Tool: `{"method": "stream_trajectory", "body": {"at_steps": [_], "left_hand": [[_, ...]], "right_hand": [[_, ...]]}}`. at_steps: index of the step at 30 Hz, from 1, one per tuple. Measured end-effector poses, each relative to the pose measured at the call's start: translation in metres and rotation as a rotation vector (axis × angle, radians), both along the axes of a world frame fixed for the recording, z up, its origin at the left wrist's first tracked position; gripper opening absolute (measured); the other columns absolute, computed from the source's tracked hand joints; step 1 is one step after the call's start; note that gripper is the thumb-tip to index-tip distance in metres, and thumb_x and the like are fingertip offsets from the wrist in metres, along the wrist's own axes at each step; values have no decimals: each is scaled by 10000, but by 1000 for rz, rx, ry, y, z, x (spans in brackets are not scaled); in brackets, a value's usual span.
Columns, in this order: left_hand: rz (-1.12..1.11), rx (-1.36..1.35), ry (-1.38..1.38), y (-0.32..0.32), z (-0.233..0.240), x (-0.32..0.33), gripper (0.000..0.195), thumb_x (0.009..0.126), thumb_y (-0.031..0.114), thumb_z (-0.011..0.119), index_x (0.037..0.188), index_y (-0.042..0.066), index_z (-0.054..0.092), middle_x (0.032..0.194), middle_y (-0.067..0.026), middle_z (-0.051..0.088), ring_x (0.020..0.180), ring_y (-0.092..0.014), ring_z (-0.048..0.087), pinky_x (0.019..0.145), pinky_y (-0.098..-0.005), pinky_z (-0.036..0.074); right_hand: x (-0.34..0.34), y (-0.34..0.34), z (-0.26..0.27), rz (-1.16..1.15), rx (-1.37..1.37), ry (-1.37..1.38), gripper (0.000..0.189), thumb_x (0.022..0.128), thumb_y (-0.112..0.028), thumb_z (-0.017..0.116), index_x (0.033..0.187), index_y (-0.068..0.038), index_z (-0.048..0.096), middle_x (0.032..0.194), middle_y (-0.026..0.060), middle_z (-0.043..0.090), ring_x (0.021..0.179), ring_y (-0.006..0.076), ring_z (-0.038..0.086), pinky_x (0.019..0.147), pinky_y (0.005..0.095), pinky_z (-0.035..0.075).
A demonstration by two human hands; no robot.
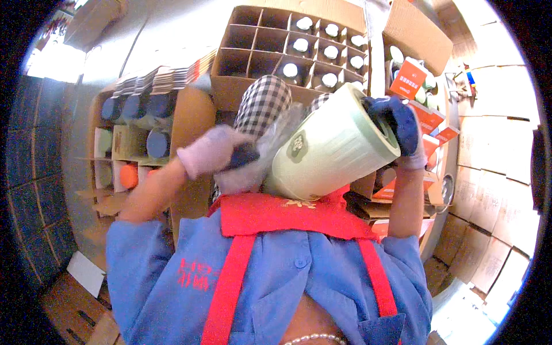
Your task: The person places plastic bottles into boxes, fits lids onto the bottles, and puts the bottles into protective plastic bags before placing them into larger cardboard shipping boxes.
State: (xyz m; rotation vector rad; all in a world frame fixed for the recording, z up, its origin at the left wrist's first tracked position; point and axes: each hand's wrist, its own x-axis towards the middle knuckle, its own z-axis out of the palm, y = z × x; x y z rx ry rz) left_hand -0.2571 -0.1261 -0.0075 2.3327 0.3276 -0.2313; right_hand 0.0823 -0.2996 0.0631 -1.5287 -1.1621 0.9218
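My right hand (399,129), in a glove with dark blue fingers and a pale cuff, grips the rim end of a large pale green plastic container (327,142). The container lies tilted in front of my red apron (284,215), its open end up and to the right, with a dark printed mark on its side. My left hand (220,151), gloved alike and blurred, has its fingers on a crumpled clear plastic bag (267,151) at the container's left side. How firmly these fingers close on the bag is hard to see.
Ahead stands a divided cardboard box (241,79) with several white-capped bottles. At left, another box (189,129) holds blue and orange items under stacked cards (172,79). To the right, a box (418,39) contains pale items and orange printed cartons (409,79). Stacked cartons (491,138) line the right side.
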Motion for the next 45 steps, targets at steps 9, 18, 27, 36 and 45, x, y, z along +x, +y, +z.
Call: {"method": "stream_trajectory", "body": {"at_steps": [9, 18, 27, 36, 45], "left_hand": [[189, -275, -999, 97, 153, 120, 363, 945, 235, 447, 1238, 29, 502, 1216, -116, 549, 1094, -216, 535, 968, -319, 407], [314, 233, -1026, 79, 69, 177, 442, 945, 284, 453, 1327, 65, 417, 1287, -130, 509, 1119, -269, 547, 963, -376, 434], [838, -933, -975, 156, 42, 221, 185, 854, 197, 600, 877, 29, 675, 808, -15, 633, 673, -105, 546, 619, -248, 456], [796, -1079, -809, 96, 32, 192, 131, 873, 96, 600, 941, -5, 646, 827, -19, 633, 733, -97, 566, 657, -211, 457], [-34, -236, -671, -4, 25, 27, 163, 766, 162, 630, 853, 24, 647, 894, -125, 620, 908, -253, 581, 851, -375, 453]], "right_hand": [[-68, 110, 78, 108, -277, 89, 438, 958, -263, 349, 1217, 39, 533, 1186, 124, 593, 1064, 204, 583, 951, 293, 441], [62, 164, 4, -14, 420, -105, 433, 951, -324, 452, 1268, -30, 456, 1205, 113, 556, 1095, 237, 541, 953, 390, 447], [144, 102, -60, -661, 392, 115, 393, 927, -285, 477, 1222, -27, 498, 1119, 99, 585, 923, 183, 599, 821, 300, 487], [59, 108, -106, -214, 345, -247, 372, 974, -218, 405, 1268, 6, 456, 1233, 100, 491, 1124, 225, 466, 1042, 312, 318], [-107, -49, -109, -30, 225, 997, 566, 943, -275, 450, 1397, 10, 267, 1415, 144, 340, 1288, 261, 353, 1101, 391, 244]]}}
